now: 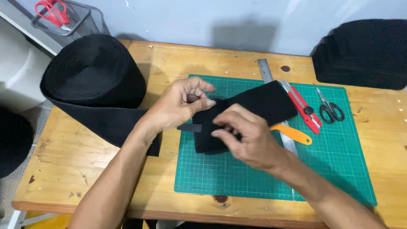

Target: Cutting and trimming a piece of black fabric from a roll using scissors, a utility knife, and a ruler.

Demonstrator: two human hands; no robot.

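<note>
At the far left a wire basket (pixel 80 19) holds red-handled scissors (pixel 53 12), and below it a big roll of black felt (pixel 93 70) sits on the wooden table (pixel 76 161), its loose tail trailing toward the green cutting mat (pixel 335 169). None of that is in play; the work is at the mat's upper left part.

The left hand (pixel 180 106) is clenched in a pinch — thumb and forefinger grip the upper left edge of a cut black felt piece (pixel 258 104), which lies diagonally over the mat. A small dark strip (pixel 189 127) pokes out just below that hand, touching the felt; whether it is fastened to it I cannot tell. The right hand (pixel 248 135) is curled down onto the lower part of the felt, fingertips pressing or pinching a fold; its exact grip is partly hidden by its own knuckles.

To do this well, it seems wise to keep the left pinch steady as an anchor and let the right fingers do the fine aligning, so the soft felt does not creep or skew. Working flat on the mat rather than in the air should keep the edges matched.

Further right lie a steel ruler (pixel 266 70), partly under the felt, an orange-handled tool (pixel 293 134), a red utility knife (pixel 303 107) and small black-handled scissors (pixel 330 106) — all near enough that a sweeping wrist could nudge them. A stack of black felt (pixel 364 53) rests at the far right corner.
</note>
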